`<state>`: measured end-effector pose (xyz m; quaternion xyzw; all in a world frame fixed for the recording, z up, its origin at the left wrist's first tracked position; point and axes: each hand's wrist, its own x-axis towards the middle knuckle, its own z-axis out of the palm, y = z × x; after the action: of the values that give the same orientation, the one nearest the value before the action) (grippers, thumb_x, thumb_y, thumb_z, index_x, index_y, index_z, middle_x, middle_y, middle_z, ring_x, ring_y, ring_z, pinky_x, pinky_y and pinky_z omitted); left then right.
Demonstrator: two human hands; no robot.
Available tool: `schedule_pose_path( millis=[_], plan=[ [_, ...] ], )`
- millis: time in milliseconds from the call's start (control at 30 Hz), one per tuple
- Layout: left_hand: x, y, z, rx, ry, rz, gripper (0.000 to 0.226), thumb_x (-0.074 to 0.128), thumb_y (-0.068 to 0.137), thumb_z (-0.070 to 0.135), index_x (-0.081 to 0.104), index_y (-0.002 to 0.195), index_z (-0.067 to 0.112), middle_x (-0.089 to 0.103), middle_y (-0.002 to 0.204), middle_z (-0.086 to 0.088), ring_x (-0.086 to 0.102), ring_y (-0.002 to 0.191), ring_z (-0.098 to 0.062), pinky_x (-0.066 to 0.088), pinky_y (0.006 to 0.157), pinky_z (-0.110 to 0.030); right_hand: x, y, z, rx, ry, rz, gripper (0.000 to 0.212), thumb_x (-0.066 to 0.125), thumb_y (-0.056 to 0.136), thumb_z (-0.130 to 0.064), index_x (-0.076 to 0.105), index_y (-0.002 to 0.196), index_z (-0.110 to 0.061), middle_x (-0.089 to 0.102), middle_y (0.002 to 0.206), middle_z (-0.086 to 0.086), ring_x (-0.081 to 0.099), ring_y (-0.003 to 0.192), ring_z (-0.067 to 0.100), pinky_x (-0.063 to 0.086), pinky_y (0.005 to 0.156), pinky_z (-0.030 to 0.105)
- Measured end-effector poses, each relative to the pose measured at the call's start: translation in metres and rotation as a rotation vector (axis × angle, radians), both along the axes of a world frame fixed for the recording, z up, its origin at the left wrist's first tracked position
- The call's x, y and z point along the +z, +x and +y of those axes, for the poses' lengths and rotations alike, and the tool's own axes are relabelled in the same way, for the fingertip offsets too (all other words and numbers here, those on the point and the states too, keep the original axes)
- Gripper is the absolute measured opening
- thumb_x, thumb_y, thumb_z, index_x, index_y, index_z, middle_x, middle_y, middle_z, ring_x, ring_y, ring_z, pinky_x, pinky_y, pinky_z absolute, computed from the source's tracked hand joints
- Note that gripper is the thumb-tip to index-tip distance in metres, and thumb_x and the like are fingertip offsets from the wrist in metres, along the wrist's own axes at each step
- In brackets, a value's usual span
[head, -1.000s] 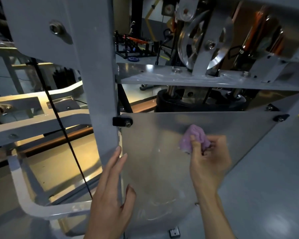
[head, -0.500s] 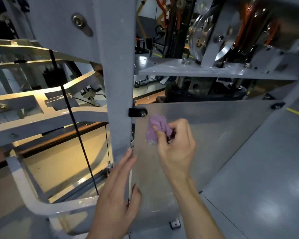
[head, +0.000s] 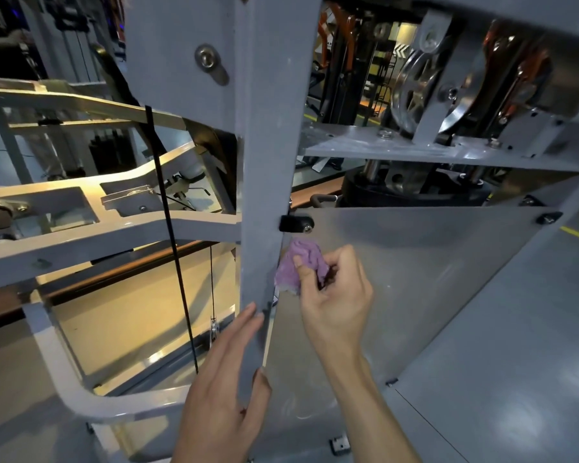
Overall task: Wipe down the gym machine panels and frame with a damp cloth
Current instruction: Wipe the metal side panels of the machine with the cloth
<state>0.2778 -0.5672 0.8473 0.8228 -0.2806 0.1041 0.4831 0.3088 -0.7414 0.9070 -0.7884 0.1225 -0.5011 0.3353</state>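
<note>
Purple and bunched, the cloth (head: 301, 265) sits at centre frame, pinched in the curled fingers of the right hand (head: 335, 300) and pressed to the clear panel (head: 415, 279) right where it meets the grey upright post (head: 264, 182) (just below a black bracket (head: 295, 223)). The left hand (head: 226, 392), at lower centre, lies flat with straight fingers against the post's lower end, holding nothing. A black cable (head: 173, 248) runs down the left half.
</note>
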Motion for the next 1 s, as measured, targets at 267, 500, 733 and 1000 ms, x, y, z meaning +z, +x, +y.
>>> schedule_pose_path(
  millis=[267,500,733,1000],
  plan=[
    [-0.005,0.003,-0.002,0.000,0.015,-0.012,0.070,0.058,0.091,0.027,0.036,0.155,0.044,0.030,0.162,0.030,0.033,0.147,0.005,0.061,0.093,-0.047,-0.025,-0.010,0.003,0.031,-0.064,0.092,0.030,0.073,0.083,-0.029,0.045,0.076,-0.022,0.045,0.068,-0.009,0.043,0.058,0.015,0.043,0.051,0.038],
    [-0.004,0.008,-0.003,0.002,0.024,-0.012,0.074,0.059,0.089,0.028,0.031,0.153,0.051,0.027,0.160,0.036,0.030,0.144,0.012,0.062,0.091,-0.046,0.003,-0.001,0.006,0.061,-0.073,0.004,0.029,0.073,0.084,-0.025,0.046,0.075,-0.018,0.046,0.067,-0.007,0.042,0.057,0.012,0.039,0.050,0.033],
    [-0.007,0.008,0.001,0.011,0.029,-0.024,0.077,0.061,0.087,0.022,0.033,0.153,0.051,0.028,0.160,0.036,0.031,0.143,0.014,0.064,0.085,-0.045,-0.020,-0.008,0.008,0.075,0.063,0.101,0.029,0.075,0.084,-0.030,0.049,0.076,-0.020,0.051,0.064,-0.008,0.047,0.056,0.014,0.046,0.052,0.041],
    [-0.003,0.009,-0.004,0.007,0.035,-0.038,0.075,0.059,0.089,0.026,0.032,0.153,0.053,0.031,0.159,0.034,0.034,0.144,0.009,0.054,0.103,-0.043,-0.032,-0.007,0.007,0.086,0.135,0.119,0.030,0.072,0.087,-0.038,0.048,0.077,-0.025,0.050,0.062,-0.010,0.044,0.055,0.012,0.046,0.052,0.043]
  ],
)
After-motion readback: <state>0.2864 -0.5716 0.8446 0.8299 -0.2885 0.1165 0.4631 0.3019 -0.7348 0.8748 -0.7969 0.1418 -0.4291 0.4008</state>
